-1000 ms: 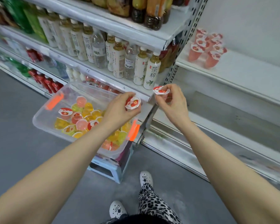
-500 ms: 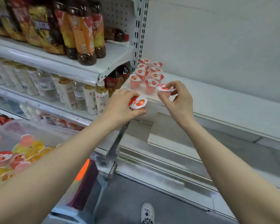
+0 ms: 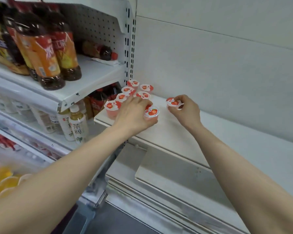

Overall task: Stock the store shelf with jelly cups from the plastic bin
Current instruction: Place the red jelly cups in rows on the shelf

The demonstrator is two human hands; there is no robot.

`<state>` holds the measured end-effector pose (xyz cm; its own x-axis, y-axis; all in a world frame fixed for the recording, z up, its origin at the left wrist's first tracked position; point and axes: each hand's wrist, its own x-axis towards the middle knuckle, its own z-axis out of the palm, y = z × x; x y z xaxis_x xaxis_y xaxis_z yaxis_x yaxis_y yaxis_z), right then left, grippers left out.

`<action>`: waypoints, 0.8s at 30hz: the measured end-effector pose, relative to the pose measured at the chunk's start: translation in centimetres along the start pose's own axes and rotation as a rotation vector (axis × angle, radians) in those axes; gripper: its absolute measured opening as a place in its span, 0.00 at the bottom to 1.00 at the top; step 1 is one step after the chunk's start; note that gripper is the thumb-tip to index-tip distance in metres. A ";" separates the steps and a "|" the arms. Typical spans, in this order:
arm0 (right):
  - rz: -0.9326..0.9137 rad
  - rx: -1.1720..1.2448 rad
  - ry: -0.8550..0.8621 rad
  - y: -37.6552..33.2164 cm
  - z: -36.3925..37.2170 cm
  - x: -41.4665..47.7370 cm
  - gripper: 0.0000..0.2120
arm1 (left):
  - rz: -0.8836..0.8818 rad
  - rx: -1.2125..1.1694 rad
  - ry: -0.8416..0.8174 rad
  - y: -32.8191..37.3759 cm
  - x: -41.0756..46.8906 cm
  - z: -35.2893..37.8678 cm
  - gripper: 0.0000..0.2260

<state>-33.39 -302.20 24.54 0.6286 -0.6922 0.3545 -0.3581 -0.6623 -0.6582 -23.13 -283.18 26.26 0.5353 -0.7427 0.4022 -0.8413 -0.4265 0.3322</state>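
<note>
A white shelf (image 3: 210, 135) runs bare to the right of both hands, backed by a plain wall panel (image 3: 227, 65). Bottles (image 3: 41, 53) crowd the shelving beyond the left hand (image 3: 134, 114). That hand curls round a red-lidded cup (image 3: 151, 113), thumb and fingers pinching its sides, low over the front of the shelf. Whether its base touches the board cannot be told. The right hand (image 3: 186, 110) pinches a second cup (image 3: 173, 103) by its sides, just right of the first and apart from it. The stocked cups (image 3: 128, 90) stand just beyond the left fingers, in two short lines running back to the upright (image 3: 130, 48).

The step looks like setting both cups down. Land the left one flat and lid up, close beside the nearest stocked cup so the line continues (the knuckles sit near the front cup, and a sideways brush could topple it). Let go only once the base rests level. The right cup probably belongs next to it, with no wide gap. Yellow cups (image 3: 7, 182) lie blurred under the left forearm.
</note>
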 end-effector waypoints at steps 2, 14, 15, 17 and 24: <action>-0.013 -0.014 -0.042 0.6 0.8 1.7 0.15 | -0.016 0.020 -0.005 0.4 0.9 0.6 0.23; -0.032 0.037 -0.130 2.8 4.1 7.8 0.14 | 0.004 0.146 0.008 0.9 5.7 2.6 0.22; -0.036 0.043 -0.131 2.9 4.2 8.1 0.14 | 0.004 0.151 0.015 0.9 6.1 2.9 0.21; -0.045 0.057 -0.133 3.1 4.4 8.5 0.15 | -0.002 0.170 0.024 0.9 6.8 3.5 0.21; -0.128 0.032 -0.188 3.9 4.1 9.3 0.13 | -0.023 0.229 -0.035 1.2 8.8 5.1 0.20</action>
<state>-26.15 -310.09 22.56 0.7864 -0.5351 0.3084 -0.2466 -0.7298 -0.6376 -19.81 -292.82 25.81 0.5554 -0.7472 0.3650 -0.8258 -0.5470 0.1369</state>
